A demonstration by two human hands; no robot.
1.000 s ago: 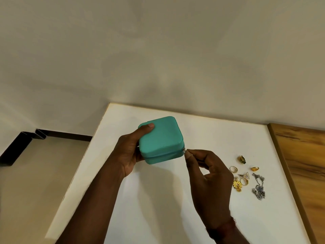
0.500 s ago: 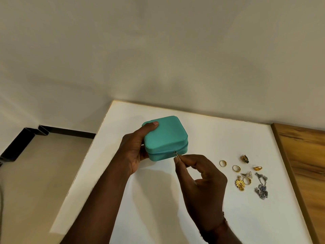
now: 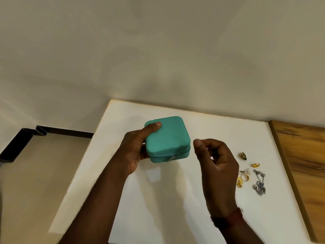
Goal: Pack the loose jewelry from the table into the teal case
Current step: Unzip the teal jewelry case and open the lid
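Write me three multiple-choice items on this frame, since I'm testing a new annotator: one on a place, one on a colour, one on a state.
1. Where does the loose gold and silver jewelry lie relative to the square teal zip case?
A. To its left
B. To its right
C. On its lid

2. What colour is the flat tabletop under the jewelry?
A. Black
B. White
C. Teal

3. How does the case's lid stand?
A. Down on the base
B. Swung wide open
C. Off, lying on the table

Answers:
1 B: the pieces lie on the table well to the right of the case.
2 B: the surface around them is plain white.
3 A: the lid sits flush along the zip line, with the silver zip pull at the front.
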